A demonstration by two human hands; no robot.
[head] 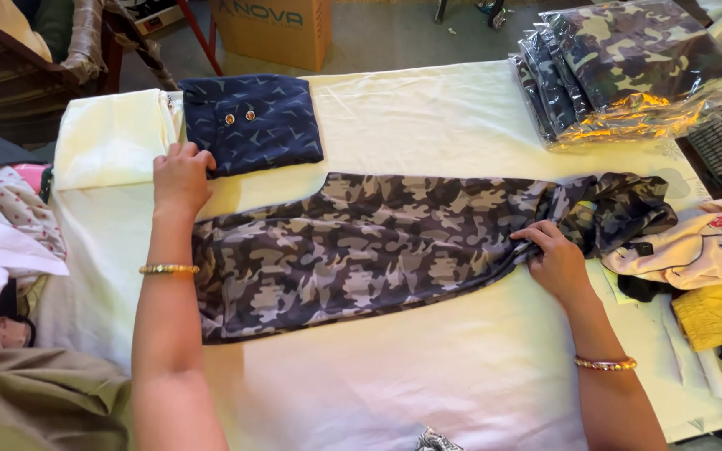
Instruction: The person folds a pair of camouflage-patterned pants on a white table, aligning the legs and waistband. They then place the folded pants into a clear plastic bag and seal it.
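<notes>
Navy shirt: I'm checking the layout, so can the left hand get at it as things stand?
Probably yes. The left hand lies at the lower left corner of the navy shirt, fingertips apparently touching it, with nothing between them.

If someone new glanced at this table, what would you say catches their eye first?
Most striking is the long grey-and-black camouflage fabric garment spread flat across the middle of the cream-covered table, with the left hand pressing near its left end and the right hand gripping its bunched right end. Behind it lies a folded navy patterned garment, and at the far right corner a stack of camouflage garments in shiny clear plastic bags.
</notes>
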